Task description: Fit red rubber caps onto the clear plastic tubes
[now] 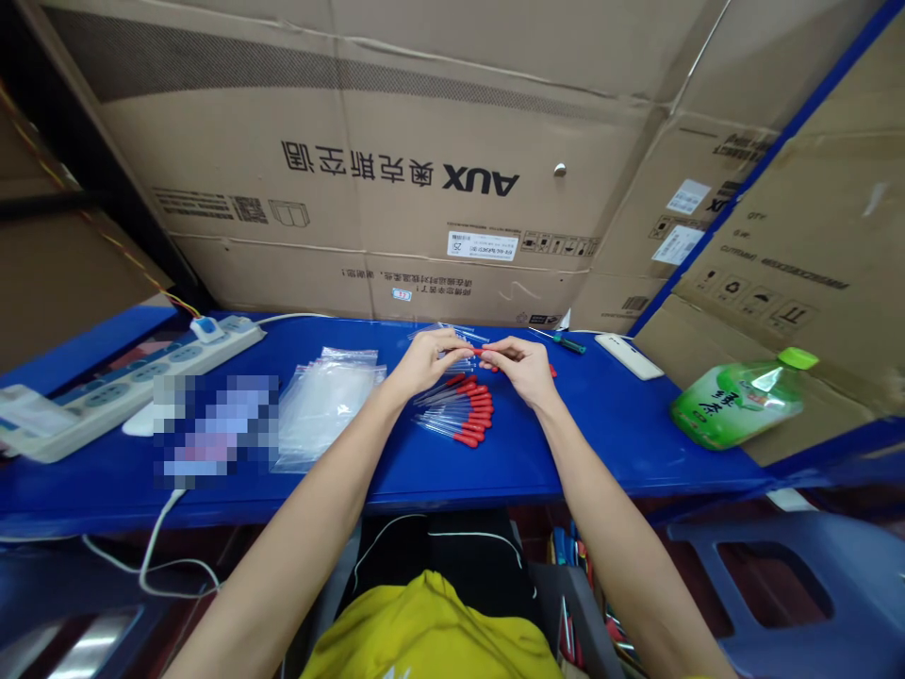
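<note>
Above the blue tabletop, my left hand (430,360) and my right hand (521,366) meet fingertip to fingertip. Both pinch a small dropper with a red rubber bulb (478,352); its clear tube is mostly hidden by the fingers. Just below the hands, several finished-looking droppers (463,412) lie fanned out, clear tubes to the left and red bulbs to the right. Loose clear tubes (467,333) lie behind my left hand. A few red bulbs (552,371) show beside my right hand, partly covered by it.
Clear zip bags (325,405) are stacked left of my left forearm. Further left are a blurred-out phone (226,424) on a cable and a power strip (134,382). To the right lie a green screwdriver (569,343), a white flat object (629,356) and a green bottle (739,401). Cardboard (396,94) stands behind.
</note>
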